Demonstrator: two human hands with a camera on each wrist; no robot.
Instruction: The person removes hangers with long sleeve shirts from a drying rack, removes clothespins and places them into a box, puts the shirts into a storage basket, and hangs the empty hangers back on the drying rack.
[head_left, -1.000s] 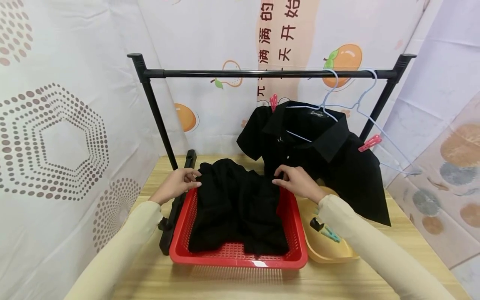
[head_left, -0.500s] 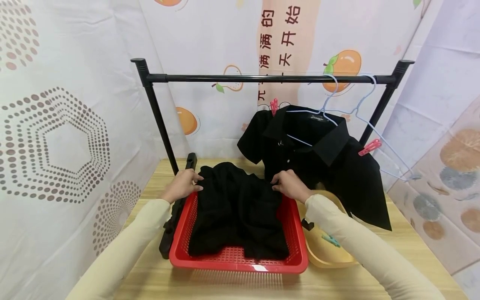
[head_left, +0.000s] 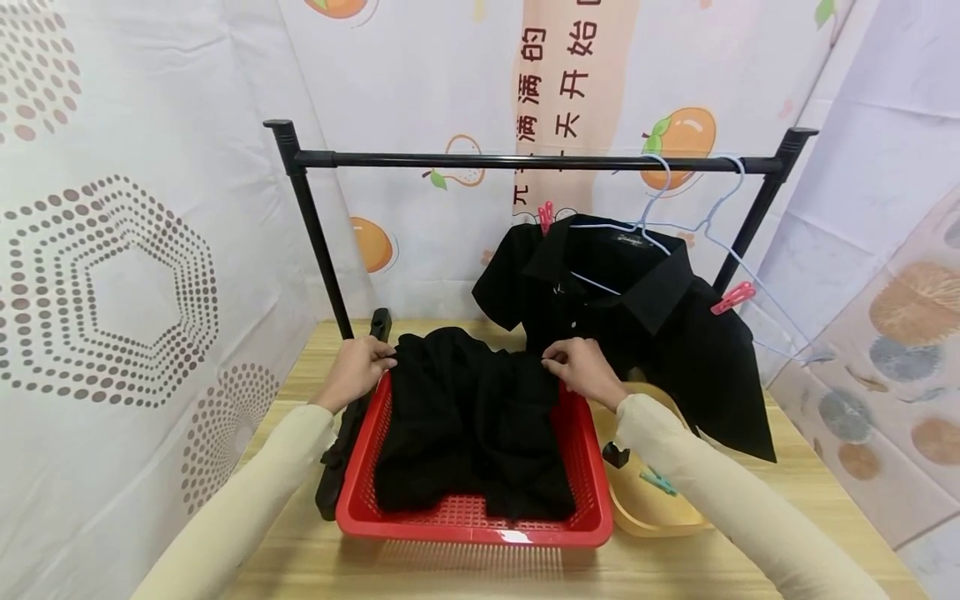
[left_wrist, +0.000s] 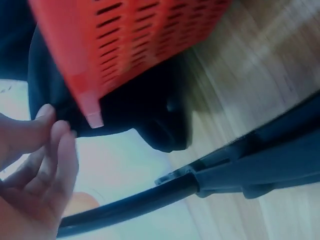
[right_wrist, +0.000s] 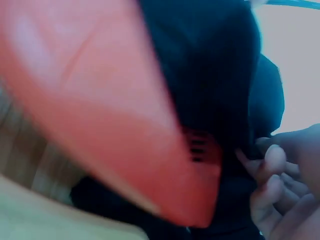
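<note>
A black garment (head_left: pixel 465 417), folded over loosely, lies in the red plastic basket (head_left: pixel 472 532) in the head view. My left hand (head_left: pixel 354 371) pinches its far left corner between thumb and fingers, just above the basket's side. At the far right corner, my right hand (head_left: pixel 587 372) pinches the cloth the same way. The left wrist view shows the left thumb (left_wrist: pixel 45 112) against the fingertips at the dark cloth, beside the basket wall (left_wrist: pixel 135 40). In the right wrist view, the right fingers (right_wrist: pixel 272 192) meet the fabric near the basket's corner (right_wrist: pixel 195 200).
A black rack (head_left: pixel 465 161) stands behind. From it hangs a black collared shirt (head_left: pixel 652 292) on a blue hanger (head_left: pixel 643 223), with pink clothespins (head_left: pixel 733 297) at the shoulders; a second hanger (head_left: pixel 708 221) is beside it. A yellow basin (head_left: pixel 652 527) holds a teal clothespin (head_left: pixel 658 481).
Both hands' fingers have drawn together on the garment's far corners; they were more spread a second ago. The right hand has shifted slightly left. The garment has barely moved.
</note>
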